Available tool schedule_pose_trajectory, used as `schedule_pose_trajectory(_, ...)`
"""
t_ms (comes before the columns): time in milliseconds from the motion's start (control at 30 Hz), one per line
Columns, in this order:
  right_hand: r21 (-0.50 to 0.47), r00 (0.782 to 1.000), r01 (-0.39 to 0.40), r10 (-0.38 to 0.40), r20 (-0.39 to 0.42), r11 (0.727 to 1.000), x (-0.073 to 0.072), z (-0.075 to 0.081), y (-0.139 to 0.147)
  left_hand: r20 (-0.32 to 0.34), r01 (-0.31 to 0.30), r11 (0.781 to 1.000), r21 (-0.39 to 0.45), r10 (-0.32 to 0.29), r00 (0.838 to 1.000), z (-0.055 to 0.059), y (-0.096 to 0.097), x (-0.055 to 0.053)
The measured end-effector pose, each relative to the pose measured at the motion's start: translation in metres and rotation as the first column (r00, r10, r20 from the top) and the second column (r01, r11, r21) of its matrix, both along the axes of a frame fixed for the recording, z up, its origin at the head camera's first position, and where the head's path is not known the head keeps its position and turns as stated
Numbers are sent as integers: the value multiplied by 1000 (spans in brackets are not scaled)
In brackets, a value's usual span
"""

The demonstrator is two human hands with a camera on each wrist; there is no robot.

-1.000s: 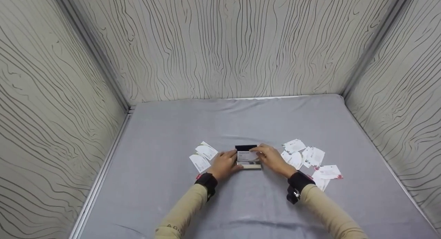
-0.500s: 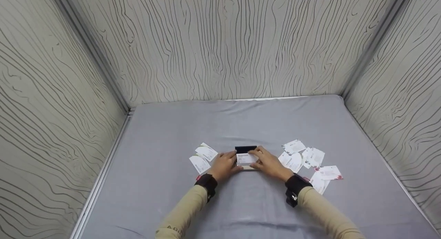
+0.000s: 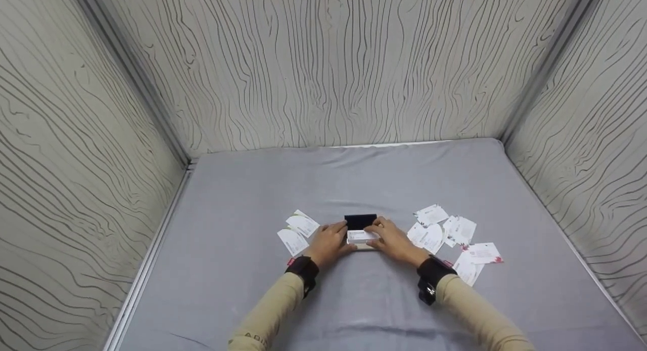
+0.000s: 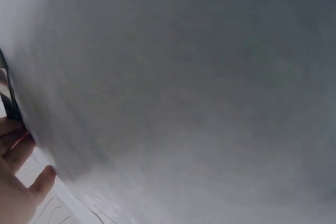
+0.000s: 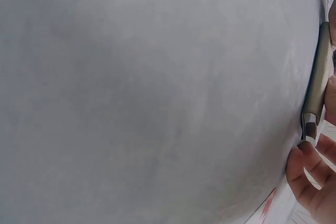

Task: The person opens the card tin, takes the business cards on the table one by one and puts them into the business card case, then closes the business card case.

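An open business card case (image 3: 360,221) lies in the middle of the table, its black inner lid raised at the back and a pale strip along its front. My left hand (image 3: 329,244) grips the case's left side, fingers at the back and thumb at the front corner. A white business card (image 3: 358,235) lies in the case, tilted, with print along it. At its right end my right hand (image 3: 395,240) pinches the card, the thumb near the case's front edge. In the right wrist view the tan edge of the case (image 5: 317,77) shows beside the fingers.
Several loose business cards (image 3: 428,238) lie spread to the right of the right hand. A few more cards (image 3: 293,240) lie left of the left hand. Grey cloth (image 3: 252,184) covers the table, with patterned walls (image 3: 323,62) on three sides.
The right hand has shifted slightly left, its thumb coming to the case's front. The card has lowered toward the front of the case, and more of the black lid shows.
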State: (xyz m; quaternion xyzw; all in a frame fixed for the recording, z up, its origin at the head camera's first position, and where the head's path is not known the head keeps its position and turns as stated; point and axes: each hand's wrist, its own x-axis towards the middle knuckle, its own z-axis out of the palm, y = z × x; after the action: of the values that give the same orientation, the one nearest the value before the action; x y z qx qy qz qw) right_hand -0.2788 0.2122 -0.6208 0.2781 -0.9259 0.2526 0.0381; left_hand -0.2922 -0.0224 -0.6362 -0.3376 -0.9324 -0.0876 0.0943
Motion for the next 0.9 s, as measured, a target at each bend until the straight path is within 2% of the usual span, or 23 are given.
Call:
schedule_pose_trajectory(133,18,1000,-10,10,26,1000,0,1,-1,17,-5,1000,2,5,1000,2,0,1)
schedule_pose_trajectory(367,23,1000,-24,24,8,999,2,0,0,33,-10,1000,-11,10,999,5,1,2)
schedule_pose_trajectory(900,-50,998,-65,66,11,997,6,12,11,54,-12,1000,-3,13,998,4,1,2)
